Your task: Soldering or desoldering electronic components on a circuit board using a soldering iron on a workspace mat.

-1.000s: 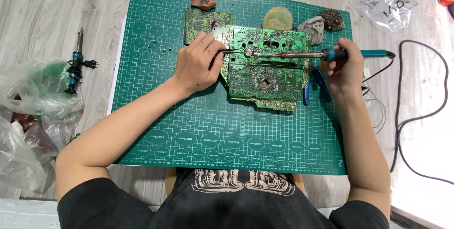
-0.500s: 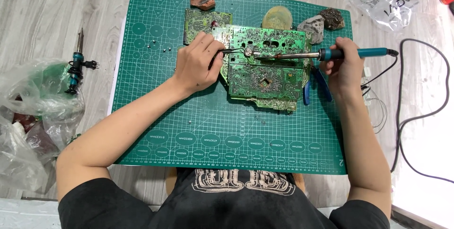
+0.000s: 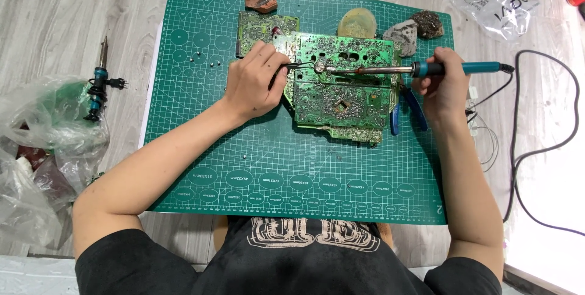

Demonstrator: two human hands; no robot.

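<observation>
I see my left hand (image 3: 253,85) curled closed around slim metal tweezers (image 3: 297,65), their dark tips reaching to a shiny blob on the large green circuit board (image 3: 341,97). That board lies flat at the upper middle of the green, grid-printed cutting mat (image 3: 244,167), its surface rough with silvery solder points and a square patch near its centre. My right hand (image 3: 443,85) is wrapped tight around the teal-handled soldering iron (image 3: 420,68), whose coppery metal shaft lies nearly level and meets the tweezer tips at the same blob.

A smaller green circuit board (image 3: 259,26) peeks out from under the big one's upper left corner. Blue-handled pliers (image 3: 405,109) rest just beside the board's right edge, partly under my right hand. Along the mat's far edge sit a brown lumpy chunk (image 3: 261,3), a round yellowish tin (image 3: 356,23) and a grey, rough rock-like lump (image 3: 402,32) touching a darker crusty one (image 3: 430,22).

Off the mat on the pale wood-grain floor lie a second soldering iron (image 3: 97,82), crinkled clear plastic bags (image 3: 42,143), another clear plastic pouch (image 3: 490,0) and a black cable (image 3: 548,143).
</observation>
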